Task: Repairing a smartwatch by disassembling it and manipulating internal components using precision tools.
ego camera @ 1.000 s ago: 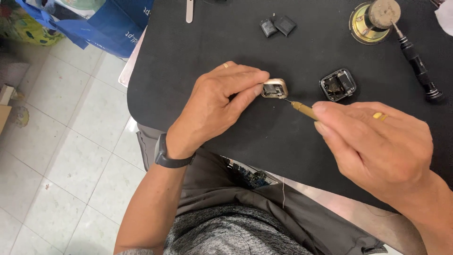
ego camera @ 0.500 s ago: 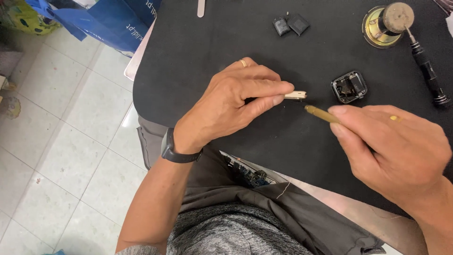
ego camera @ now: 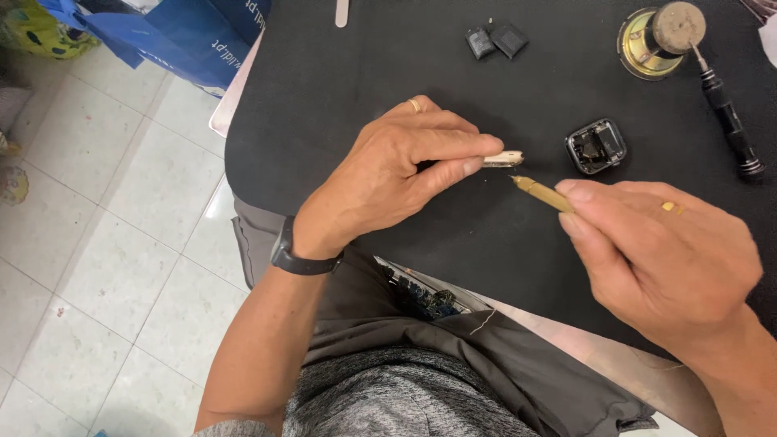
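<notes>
— So, what am I looking at from your end?

— Left hand [ego camera: 396, 174] first: I see it pinching a small flat pale piece [ego camera: 503, 159] edge-on between thumb and forefinger, its long axis level and jutting out past my fingertips toward the other hand.

— And the tool?

— My right hand [ego camera: 664, 259] is clenched round a slim brass tool [ego camera: 544, 193]. Its fine tip sits just below and right of the piece's free end, close but apart, shaft slanting down into my grip.

— Anything nearby?

— Beyond the right hand's knuckles lies a small black square casing [ego camera: 596, 146], open and glossy, on the matte black mat [ego camera: 324, 97]. Farther up, a dark-handled screwdriver [ego camera: 728, 121].
</notes>
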